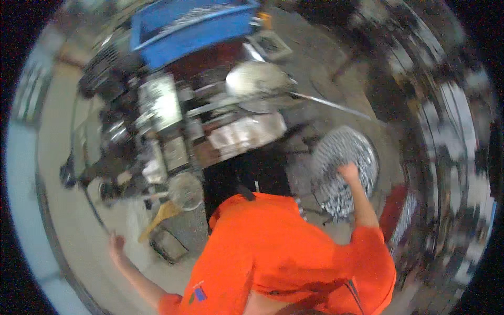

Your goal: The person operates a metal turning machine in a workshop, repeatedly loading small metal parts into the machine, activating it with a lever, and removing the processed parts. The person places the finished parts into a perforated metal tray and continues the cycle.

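My right hand (347,171) is over a round tub (374,152) heaped with small shiny metal parts (341,149). Blur hides its fingers, so I cannot make out whether any part is in them. Out to the left, my left hand (116,243) is held away from my body, near the lower end of a thin dark cable or rod (93,206). Its fingers are smeared too, and whether it touches the cable is unclear.
A machine with a metal plate (160,102) stands ahead, beside a pale round disc (257,79). Behind is a blue bin (197,39) with metal pieces. A broom-like yellow tool (163,215) and a round container (185,191) are at left. Blurred racks (451,131) line the right.
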### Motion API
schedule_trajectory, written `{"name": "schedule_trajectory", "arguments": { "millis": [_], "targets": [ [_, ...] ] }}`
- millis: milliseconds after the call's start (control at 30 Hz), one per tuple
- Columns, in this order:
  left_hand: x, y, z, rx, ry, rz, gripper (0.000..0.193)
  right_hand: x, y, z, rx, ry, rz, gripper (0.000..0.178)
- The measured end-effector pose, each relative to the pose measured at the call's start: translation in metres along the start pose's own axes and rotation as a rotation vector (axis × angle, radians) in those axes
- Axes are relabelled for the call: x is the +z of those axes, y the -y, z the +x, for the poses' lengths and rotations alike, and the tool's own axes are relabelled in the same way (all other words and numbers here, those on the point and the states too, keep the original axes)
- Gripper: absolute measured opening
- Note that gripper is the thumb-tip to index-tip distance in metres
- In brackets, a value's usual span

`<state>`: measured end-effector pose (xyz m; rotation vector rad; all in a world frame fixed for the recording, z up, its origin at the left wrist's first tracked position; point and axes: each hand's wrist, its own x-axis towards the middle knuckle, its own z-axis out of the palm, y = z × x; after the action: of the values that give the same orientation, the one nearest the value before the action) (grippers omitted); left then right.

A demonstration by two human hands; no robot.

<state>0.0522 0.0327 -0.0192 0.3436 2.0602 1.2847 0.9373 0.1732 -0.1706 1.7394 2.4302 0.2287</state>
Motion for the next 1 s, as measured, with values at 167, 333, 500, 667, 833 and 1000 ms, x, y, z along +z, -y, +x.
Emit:
{"name": "schedule_trajectory", "arguments": {
  "millis": [167,333,500,667,833,1000],
  "targets": [
    [0.039,-0.028,-0.02,0.15,0.006,0.009,0.039,-0.015,-0.018,0.006,-0.028,0.075,-0.037,0.004],
    [0.033,-0.017,-0.021,0.193,0.002,0.0,0.038,-0.177,0.063,0.119,0.335,-0.11,1.193,0.02],
    [0.024,-0.011,-0.011,0.212,-0.148,0.399,0.039,-0.266,0.188,0.251,-0.279,-0.117,1.017,0.034],
    [0.037,-0.033,-0.066,0.34,-0.268,0.955,0.042,-0.343,0.318,0.346,-0.896,-0.313,0.829,0.036],
    [0.027,-0.015,-0.109,0.18,-0.267,0.991,0.039,-0.365,0.406,0.398,-0.899,-0.156,0.414,0.023],
    [0.024,0.018,-0.1,0.195,-0.4,0.917,0.033,-0.334,0.423,0.426,-0.903,-0.129,0.452,0.022]
  ]
}}
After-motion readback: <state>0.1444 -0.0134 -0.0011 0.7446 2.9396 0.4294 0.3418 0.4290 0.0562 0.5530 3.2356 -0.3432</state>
